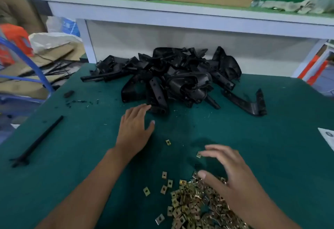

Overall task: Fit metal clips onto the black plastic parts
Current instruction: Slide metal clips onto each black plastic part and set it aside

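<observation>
Left hand (134,129) lies palm down, fingers (142,108) straight, tips touching a black part (157,100). Right hand (233,174) hovers over the clips (197,203), fingers spread, holding nothing.

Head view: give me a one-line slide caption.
Left hand reaches toward the pile of black plastic parts while the right hand hovers over brass-coloured metal clips.

Two hands, left (134,129) and right (233,172). One heap of black plastic parts (173,78), too tangled to count. One heap of metal clips (198,203), with about seven loose clips (168,142) beside it. One black rod (38,141).
</observation>
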Motion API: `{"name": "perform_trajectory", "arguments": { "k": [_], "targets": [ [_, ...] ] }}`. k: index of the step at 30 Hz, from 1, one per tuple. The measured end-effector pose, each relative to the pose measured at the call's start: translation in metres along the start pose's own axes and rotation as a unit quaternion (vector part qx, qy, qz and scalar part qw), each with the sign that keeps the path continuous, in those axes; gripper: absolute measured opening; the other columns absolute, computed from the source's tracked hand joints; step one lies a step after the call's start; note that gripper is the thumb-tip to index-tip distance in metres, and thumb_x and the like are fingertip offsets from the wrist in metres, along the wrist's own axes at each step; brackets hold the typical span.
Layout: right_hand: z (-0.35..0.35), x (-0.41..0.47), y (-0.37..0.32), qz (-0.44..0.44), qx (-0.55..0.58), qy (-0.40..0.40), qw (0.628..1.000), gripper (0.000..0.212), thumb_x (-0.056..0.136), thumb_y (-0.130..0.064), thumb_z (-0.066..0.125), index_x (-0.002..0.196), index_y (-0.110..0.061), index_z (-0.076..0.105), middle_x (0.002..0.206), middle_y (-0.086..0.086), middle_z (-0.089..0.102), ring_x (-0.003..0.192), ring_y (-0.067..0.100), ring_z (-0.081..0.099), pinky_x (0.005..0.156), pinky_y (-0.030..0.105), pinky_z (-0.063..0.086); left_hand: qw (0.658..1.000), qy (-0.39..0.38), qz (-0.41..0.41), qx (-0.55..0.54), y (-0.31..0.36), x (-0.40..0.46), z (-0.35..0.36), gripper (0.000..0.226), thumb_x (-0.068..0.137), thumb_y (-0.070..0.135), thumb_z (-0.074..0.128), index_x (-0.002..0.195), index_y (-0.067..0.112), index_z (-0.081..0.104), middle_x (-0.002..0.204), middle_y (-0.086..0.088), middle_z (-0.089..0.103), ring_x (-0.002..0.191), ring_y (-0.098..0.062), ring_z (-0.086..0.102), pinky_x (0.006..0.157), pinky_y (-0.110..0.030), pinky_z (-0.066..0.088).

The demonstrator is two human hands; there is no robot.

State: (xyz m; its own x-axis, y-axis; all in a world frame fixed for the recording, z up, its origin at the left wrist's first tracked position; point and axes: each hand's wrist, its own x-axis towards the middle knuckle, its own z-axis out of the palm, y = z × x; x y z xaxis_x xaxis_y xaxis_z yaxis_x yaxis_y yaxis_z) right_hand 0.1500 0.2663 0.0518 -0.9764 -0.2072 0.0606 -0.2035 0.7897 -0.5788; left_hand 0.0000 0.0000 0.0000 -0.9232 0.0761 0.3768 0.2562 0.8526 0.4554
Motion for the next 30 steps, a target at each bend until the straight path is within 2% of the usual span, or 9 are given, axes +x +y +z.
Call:
{"name": "perform_trajectory", "arguments": {
  "k": [4, 6, 10, 13, 17, 20, 22, 25, 30],
  "targets": [
    [-0.013, 0.03, -0.003, 0.001, 0.002, 0.024, 1.0, 0.037, 0.089, -0.072, 0.044, 0.123, -0.056, 0.049, 0.129, -0.045, 0.035, 0.129, -0.02, 0.028, 0.096, 0.016, 0.034, 0.996, -0.061, 0.014, 0.063, 0.003, 0.014, 0.009, 0.062, 0.102, 0.041, 0.05, 0.158, 0.023, 0.029, 0.163, 0.005, 0.029, 0.149, -0.02, 0.022, 0.121, -0.04, 0.016],
    [-0.012, 0.035, -0.002, -0.013, -0.012, -0.031, 0.999, 0.039, 0.09, -0.071, 0.046, 0.125, -0.056, 0.049, 0.125, -0.045, 0.038, 0.124, -0.019, 0.034, 0.092, 0.017, 0.038, 0.994, -0.066, 0.015, 0.082, 0.005, 0.025, 0.015, 0.061, 0.103, 0.039, 0.049, 0.158, 0.027, 0.027, 0.163, 0.009, 0.029, 0.148, -0.019, 0.022, 0.121, -0.039, 0.016],
    [0.0, 0.031, 0.006, -0.027, -0.049, -0.131, 0.99, 0.041, 0.088, -0.072, 0.05, 0.127, -0.058, 0.047, 0.12, -0.047, 0.037, 0.116, -0.022, 0.036, 0.09, 0.017, 0.039, 0.987, -0.027, 0.045, 0.153, 0.01, 0.036, 0.021, 0.04, 0.101, 0.041, 0.054, 0.14, 0.037, 0.052, 0.139, 0.015, 0.056, 0.132, -0.017, 0.041, 0.114, -0.038, 0.019],
    [0.005, 0.031, 0.009, -0.026, -0.042, -0.115, 0.992, 0.035, 0.091, -0.069, 0.049, 0.124, -0.058, 0.048, 0.118, -0.046, 0.04, 0.116, -0.023, 0.036, 0.09, 0.017, 0.041, 0.982, 0.029, 0.095, 0.159, 0.01, 0.032, 0.022, 0.029, 0.101, 0.04, 0.055, 0.128, 0.031, 0.063, 0.123, 0.011, 0.065, 0.12, -0.019, 0.052, 0.11, -0.039, 0.022],
    [0.002, 0.035, 0.009, -0.022, -0.022, -0.053, 0.998, 0.025, 0.094, -0.065, 0.046, 0.118, -0.058, 0.049, 0.12, -0.043, 0.04, 0.119, -0.021, 0.036, 0.087, 0.013, 0.038, 0.979, 0.168, 0.119, 0.004, 0.022, 0.024, 0.005, 0.03, 0.104, 0.029, 0.049, 0.123, 0.012, 0.065, 0.116, -0.001, 0.069, 0.109, -0.021, 0.06, 0.103, -0.042, 0.039],
    [-0.002, 0.033, 0.011, -0.032, -0.015, -0.09, 0.995, 0.037, 0.083, -0.08, 0.049, 0.116, -0.062, 0.048, 0.121, -0.041, 0.042, 0.118, -0.018, 0.04, 0.086, 0.015, 0.041, 0.965, 0.202, 0.049, -0.158, 0.04, 0.014, -0.022, 0.029, 0.106, 0.033, 0.045, 0.125, 0.017, 0.06, 0.112, 0.005, 0.064, 0.1, -0.003, 0.055, 0.09, -0.023, 0.043],
    [-0.001, 0.029, 0.013, -0.037, -0.036, -0.172, 0.984, 0.045, 0.071, -0.088, 0.054, 0.111, -0.069, 0.047, 0.119, -0.045, 0.041, 0.115, -0.022, 0.039, 0.092, 0.017, 0.042, 0.943, 0.217, -0.007, -0.251, 0.051, 0.004, -0.04, 0.025, 0.106, 0.038, 0.045, 0.125, 0.027, 0.058, 0.099, 0.013, 0.066, 0.085, 0.001, 0.059, 0.074, -0.012, 0.044],
    [0.005, 0.031, 0.013, -0.046, -0.073, -0.217, 0.972, 0.029, 0.075, -0.076, 0.063, 0.1, -0.069, 0.051, 0.114, -0.047, 0.04, 0.11, -0.024, 0.039, 0.097, 0.021, 0.04, 0.895, 0.196, -0.066, -0.395, 0.064, -0.006, -0.065, 0.025, 0.109, 0.034, 0.042, 0.123, 0.02, 0.058, 0.077, 0.011, 0.065, 0.062, -0.006, 0.055, 0.058, -0.019, 0.046],
    [0.005, 0.043, 0.009, -0.048, -0.089, -0.186, 0.977, 0.014, 0.089, -0.042, 0.068, 0.101, -0.043, 0.06, 0.095, -0.029, 0.055, 0.096, -0.014, 0.053, 0.077, 0.013, 0.043, 0.713, 0.076, -0.13, -0.685, 0.07, -0.016, -0.084, 0.014, 0.107, 0.007, 0.042, 0.108, 0.012, 0.055, 0.077, 0.007, 0.061, 0.068, -0.009, 0.055, 0.057, -0.025, 0.047]
  ]
}}
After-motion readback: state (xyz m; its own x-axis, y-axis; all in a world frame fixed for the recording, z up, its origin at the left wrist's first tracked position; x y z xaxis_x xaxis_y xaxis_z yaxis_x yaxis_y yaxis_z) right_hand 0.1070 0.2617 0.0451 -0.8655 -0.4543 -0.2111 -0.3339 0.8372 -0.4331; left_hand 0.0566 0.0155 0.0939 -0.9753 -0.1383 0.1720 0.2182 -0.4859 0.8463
